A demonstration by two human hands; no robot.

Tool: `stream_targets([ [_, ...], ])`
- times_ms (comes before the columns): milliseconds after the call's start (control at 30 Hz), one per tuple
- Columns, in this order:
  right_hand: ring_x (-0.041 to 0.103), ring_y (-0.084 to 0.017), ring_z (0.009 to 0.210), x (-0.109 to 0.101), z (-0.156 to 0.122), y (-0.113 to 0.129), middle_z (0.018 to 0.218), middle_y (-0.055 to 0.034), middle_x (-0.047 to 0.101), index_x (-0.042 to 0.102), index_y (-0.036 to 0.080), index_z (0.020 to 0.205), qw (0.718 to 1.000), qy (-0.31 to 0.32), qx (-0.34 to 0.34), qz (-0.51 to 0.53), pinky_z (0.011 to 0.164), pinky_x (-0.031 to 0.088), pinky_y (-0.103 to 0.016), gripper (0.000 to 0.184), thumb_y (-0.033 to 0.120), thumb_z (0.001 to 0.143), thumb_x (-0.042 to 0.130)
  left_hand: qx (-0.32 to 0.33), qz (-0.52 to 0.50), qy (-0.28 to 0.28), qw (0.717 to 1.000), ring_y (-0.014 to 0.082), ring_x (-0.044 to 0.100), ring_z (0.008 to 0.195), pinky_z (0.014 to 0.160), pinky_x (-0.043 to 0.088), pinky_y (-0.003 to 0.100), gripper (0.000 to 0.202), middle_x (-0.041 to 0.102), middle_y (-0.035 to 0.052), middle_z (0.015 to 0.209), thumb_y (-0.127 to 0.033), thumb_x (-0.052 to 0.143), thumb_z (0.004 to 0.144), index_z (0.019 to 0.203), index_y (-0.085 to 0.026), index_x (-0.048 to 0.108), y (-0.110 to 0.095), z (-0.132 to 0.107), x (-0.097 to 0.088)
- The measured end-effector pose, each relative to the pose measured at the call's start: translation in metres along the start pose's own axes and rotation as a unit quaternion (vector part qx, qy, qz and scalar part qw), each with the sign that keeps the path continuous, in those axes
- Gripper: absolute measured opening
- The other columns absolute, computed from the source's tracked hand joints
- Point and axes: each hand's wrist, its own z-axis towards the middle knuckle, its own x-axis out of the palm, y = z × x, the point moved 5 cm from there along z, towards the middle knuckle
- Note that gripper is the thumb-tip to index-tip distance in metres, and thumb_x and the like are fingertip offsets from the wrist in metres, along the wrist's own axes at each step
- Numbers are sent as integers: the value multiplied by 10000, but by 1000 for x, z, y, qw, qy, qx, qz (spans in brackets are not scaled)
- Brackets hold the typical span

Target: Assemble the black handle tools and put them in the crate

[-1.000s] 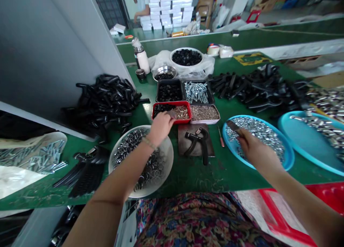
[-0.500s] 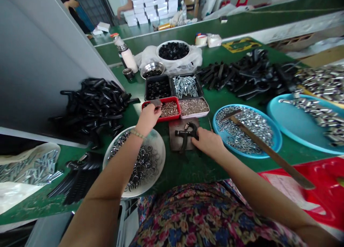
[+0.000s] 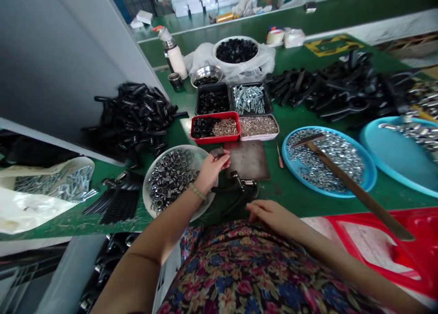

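Observation:
My left hand [image 3: 211,169] is closed in a pinch on a small metal part, held just above the right rim of a white bowl of metal rings [image 3: 173,173]. My right hand [image 3: 270,215] grips a black hand-grip exerciser [image 3: 239,193], pulled close to my body at the near edge of the green table [image 3: 290,202]. A dark metal plate [image 3: 248,159] lies bare beyond the exerciser. A hammer [image 3: 345,177] rests across a blue tray of nuts [image 3: 330,161].
A red tray [image 3: 215,127] and several small trays of screws and black parts sit behind the plate. Piles of black handles lie at left [image 3: 133,118] and right [image 3: 342,93]. A second blue tray [image 3: 404,154] and a red bin [image 3: 383,250] are at right.
My right hand let go of the hammer, took the exerciser off the plate and drew it toward my body. My left hand came back from the red tray with a small part.

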Motion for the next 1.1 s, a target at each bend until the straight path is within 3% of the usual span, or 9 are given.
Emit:
stream_targets([
  [100,681,-204,914,21,3,-17,1049,-113,704,664,177,953,955,36,77,285,768,538,-316,343,486,824,594,15,2,14,1000,77,590,626,641,482,226,316,609,-29,724,-320,785,644,860,-156,623,-3,-1,6],
  [200,661,-212,1040,33,9,-19,1056,-120,697,661,198,957,901,48,123,413,894,533,-331,273,431,830,599,31,3,26,999,73,573,613,662,472,242,285,605,-24,714,-310,771,663,839,-150,613,-5,3,5],
  [367,680,-173,860,31,20,-7,932,-35,692,628,247,895,892,-54,72,443,773,584,-302,150,342,790,676,11,-13,13,1000,78,560,612,694,460,276,271,598,-16,719,-280,778,661,826,-141,613,5,2,0],
  [500,648,-144,689,22,26,1,791,-3,658,575,224,831,892,-119,34,436,641,580,-277,181,246,727,721,-11,-41,33,999,77,568,611,670,459,252,280,601,-21,703,-260,795,652,838,-138,627,5,-11,4],
  [567,577,-103,535,12,27,3,688,23,606,522,214,814,884,-148,7,443,477,511,-219,199,262,727,695,-19,-83,40,996,71,580,617,655,468,229,290,610,-22,716,-249,805,644,849,-134,635,-4,-20,4],
  [633,436,-54,401,-2,23,6,606,65,516,471,219,824,875,-165,-35,454,335,343,-150,227,312,744,661,-26,-129,41,990,62,594,634,644,482,204,282,628,-17,758,-234,805,653,863,-132,645,-15,-30,1],
  [733,258,-19,333,-17,13,11,561,99,396,446,227,842,868,-143,-82,468,288,162,-115,296,451,787,632,-61,-166,50,983,55,598,628,618,503,177,235,634,-16,758,-206,787,687,869,-134,656,-22,-44,1],
  [900,226,-10,323,-25,-1,19,559,99,398,423,228,802,877,-113,-132,449,286,150,-102,341,503,823,624,-104,-204,96,969,56,589,585,581,519,161,197,609,-29,669,-188,782,701,856,-150,667,-18,-57,21],
  [1100,193,-8,317,-23,-3,18,544,109,396,414,226,804,872,-83,-113,468,272,143,-96,343,492,816,632,-110,-206,131,963,36,543,563,550,482,145,203,593,-38,672,-194,803,685,836,-163,670,-17,-63,37],
])
